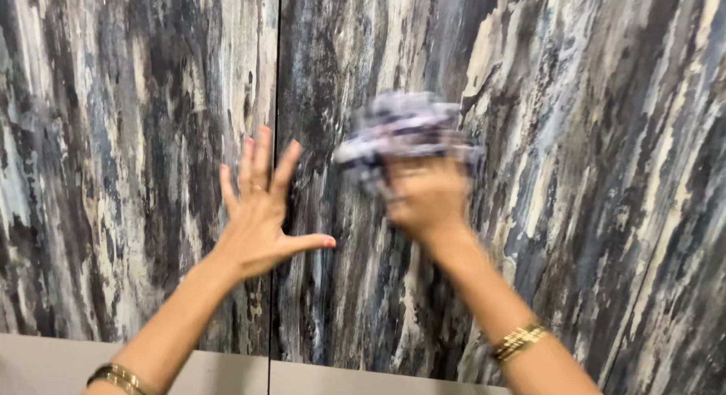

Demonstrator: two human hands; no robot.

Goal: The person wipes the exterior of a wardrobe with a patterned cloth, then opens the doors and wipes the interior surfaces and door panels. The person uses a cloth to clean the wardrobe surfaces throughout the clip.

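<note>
Your left hand (261,213) is spread wide open, flat on the streaky dark wall panel (136,138), holding nothing. Your right hand (427,194) is closed around a bunched-up cloth (401,130), pressed to the panel just beside your left hand, a little higher. The cloth could slip out if your grip gets loose. Your flat hand could leave finger marks on the shiny panel. The right hand and cloth are very blurry, so I cannot tell the cloth's pattern. A thin seam (277,62) runs between your hands.
</note>
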